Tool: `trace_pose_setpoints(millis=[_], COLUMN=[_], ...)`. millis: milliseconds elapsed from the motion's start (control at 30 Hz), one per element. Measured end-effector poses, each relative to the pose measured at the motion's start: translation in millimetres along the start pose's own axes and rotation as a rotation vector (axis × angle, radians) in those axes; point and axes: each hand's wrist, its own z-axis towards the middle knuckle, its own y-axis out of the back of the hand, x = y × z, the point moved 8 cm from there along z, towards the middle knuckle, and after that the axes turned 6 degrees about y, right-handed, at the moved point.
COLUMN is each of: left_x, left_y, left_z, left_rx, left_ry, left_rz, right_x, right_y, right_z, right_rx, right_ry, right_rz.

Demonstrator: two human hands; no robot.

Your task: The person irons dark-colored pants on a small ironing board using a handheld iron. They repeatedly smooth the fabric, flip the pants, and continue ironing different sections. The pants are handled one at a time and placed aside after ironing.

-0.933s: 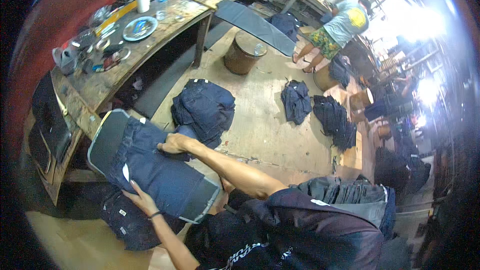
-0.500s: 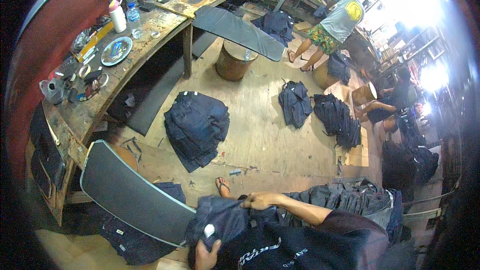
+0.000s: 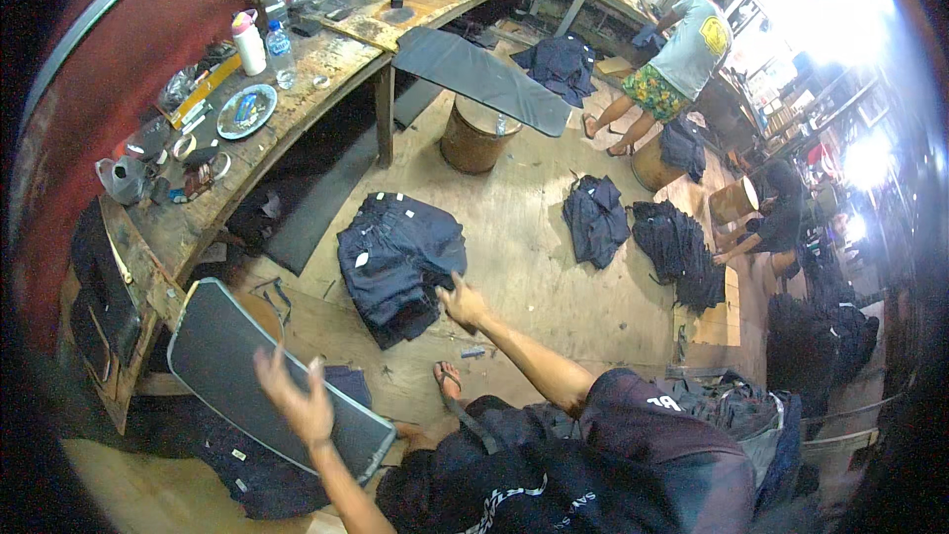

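My left hand (image 3: pixel 295 398) is raised with fingers spread, holding nothing, over the narrow dark padded board (image 3: pixel 232 341) with a pale rim. Stretched forward, my right hand (image 3: pixel 462 304) is at the near right edge of a pile of dark navy shorts (image 3: pixel 400 262) on the floor. Its fingers look apart, though slightly blurred; whether they touch the cloth is hard to see. The top pair lies spread out, showing a gathered waistband and a white tag. More dark garments (image 3: pixel 262 475) lie beneath the board.
A worn workbench (image 3: pixel 331 54) runs along the left, bearing bottles, a plate and tapes. A second padded board (image 3: pixel 484 79) juts out over a drum (image 3: pixel 474 138). Folded dark stacks (image 3: pixel 677 252) lie right. One person (image 3: pixel 682 49) stands at the back; another (image 3: pixel 776 208) sits right.
The dark garment my hands held over the board's end has left them; the floor pile's top now looks different. My right hand reached forward to the pile; my left rose, opening.
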Motion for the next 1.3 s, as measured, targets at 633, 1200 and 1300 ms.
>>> trace_pose_setpoints(millis=[633,1200,1300], left_x=[532,530,526], left_y=[133,156,152], left_z=[-154,-174,-159], left_rx=[0.114,-0.061,-0.011], left_ry=[0.973,0.874,0.867], left_rz=[1.036,0.596,0.795], right_x=[-76,-62,-64], right_y=[-143,-95,-78], right_z=[-224,-187,-181], right_rx=[0.306,0.269,0.251], right_ry=[-0.203,0.050,0.099], right_rz=[-0.348,-0.370,-0.367])
